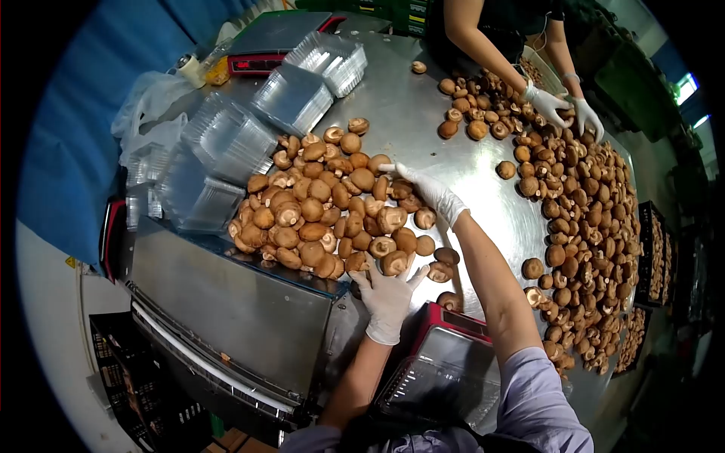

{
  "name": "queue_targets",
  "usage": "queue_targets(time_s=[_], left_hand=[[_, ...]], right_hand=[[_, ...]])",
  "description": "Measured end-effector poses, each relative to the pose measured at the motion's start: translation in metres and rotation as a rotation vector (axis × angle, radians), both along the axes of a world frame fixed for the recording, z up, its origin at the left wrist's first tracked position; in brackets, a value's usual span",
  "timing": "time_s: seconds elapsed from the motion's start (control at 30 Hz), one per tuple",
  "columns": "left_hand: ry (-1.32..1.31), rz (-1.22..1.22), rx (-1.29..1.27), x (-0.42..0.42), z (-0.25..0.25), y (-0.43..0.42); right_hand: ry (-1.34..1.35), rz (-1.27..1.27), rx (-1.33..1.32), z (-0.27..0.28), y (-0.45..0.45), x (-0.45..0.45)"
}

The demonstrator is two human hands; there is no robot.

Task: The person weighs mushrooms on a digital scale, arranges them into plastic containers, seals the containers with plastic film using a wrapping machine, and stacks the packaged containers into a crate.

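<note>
A heap of brown shiitake mushrooms (310, 208) lies on the metal table, some caps up and some stems up. My left hand (389, 302), in a white glove, is at the heap's near edge. Its fingers are spread around a shiitake mushroom (394, 263), and I cannot tell whether they touch it. My right hand (429, 190), also gloved, reaches over the heap's right side with its fingers stretched out against the mushrooms there. Neither hand grips anything. A few loose mushrooms (440, 272) lie to the right of my left hand.
Stacked clear plastic trays (226, 136) stand left of and behind the heap. A red-edged scale (453, 332) with a clear tray on it sits nearest me; another scale (276, 41) stands at the back. Across the metal table (483, 219), a co-worker's gloved hands (559, 106) touch a larger mushroom pile (589, 204).
</note>
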State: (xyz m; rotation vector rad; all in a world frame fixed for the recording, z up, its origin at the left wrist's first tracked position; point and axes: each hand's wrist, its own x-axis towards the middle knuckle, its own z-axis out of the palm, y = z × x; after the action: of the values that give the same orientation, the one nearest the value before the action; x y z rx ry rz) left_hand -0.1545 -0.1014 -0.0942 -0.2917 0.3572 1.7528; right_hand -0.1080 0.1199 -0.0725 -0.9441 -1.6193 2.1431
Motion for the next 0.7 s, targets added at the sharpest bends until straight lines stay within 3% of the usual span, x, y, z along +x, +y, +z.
queue_targets(time_s=[0.1,0.17,0.23,0.37,0.4,0.43,0.57,0.6,0.7], left_hand=[[-0.020,-0.025,0.014,-0.002,-0.007,-0.002],[-0.016,-0.011,0.020,-0.004,-0.003,-0.001],[-0.011,0.005,0.033,-0.006,0.004,0.000],[-0.111,-0.019,0.044,-0.018,0.021,-0.003],[-0.269,-0.005,-0.063,-0.021,0.028,-0.004],[-0.424,0.008,-0.171,-0.022,0.033,-0.005],[-0.138,-0.049,-0.125,-0.016,0.029,-0.014],[-0.248,-0.058,-0.114,-0.017,0.031,-0.015],[-0.254,-0.091,-0.124,-0.015,0.038,-0.018]], right_hand=[[-0.022,0.085,-0.056,0.011,-0.025,-0.007],[0.106,0.240,0.063,0.017,-0.038,-0.017],[0.113,0.299,-0.041,0.012,-0.048,-0.022],[0.028,0.320,0.025,0.036,-0.070,-0.012],[0.102,0.335,-0.076,0.035,-0.076,-0.011],[0.077,0.314,0.026,0.036,-0.082,-0.010],[0.039,0.279,-0.031,0.044,-0.102,0.002],[0.045,0.279,0.013,0.042,-0.105,0.004],[0.021,0.270,0.133,0.049,-0.111,0.012]])
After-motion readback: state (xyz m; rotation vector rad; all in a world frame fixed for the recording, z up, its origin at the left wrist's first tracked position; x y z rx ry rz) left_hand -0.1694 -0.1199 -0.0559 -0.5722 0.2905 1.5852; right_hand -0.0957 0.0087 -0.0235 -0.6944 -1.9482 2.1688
